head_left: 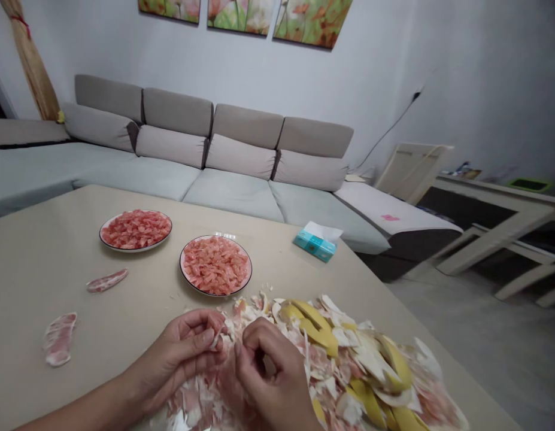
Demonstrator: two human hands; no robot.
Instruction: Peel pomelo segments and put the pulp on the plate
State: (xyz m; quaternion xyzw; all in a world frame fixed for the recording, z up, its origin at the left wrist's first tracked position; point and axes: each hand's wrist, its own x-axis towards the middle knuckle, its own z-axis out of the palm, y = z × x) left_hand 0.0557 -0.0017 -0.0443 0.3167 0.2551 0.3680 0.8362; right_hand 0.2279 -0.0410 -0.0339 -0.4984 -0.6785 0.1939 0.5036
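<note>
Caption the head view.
Left hand and right hand pick pomelo membrane over a peel heap; pink pulp fills two plates.

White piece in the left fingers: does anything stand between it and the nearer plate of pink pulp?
Low peel scraps lie between the white piece in the left hand and the nearer plate, just below its rim. Nothing taller stands in that line.
</note>
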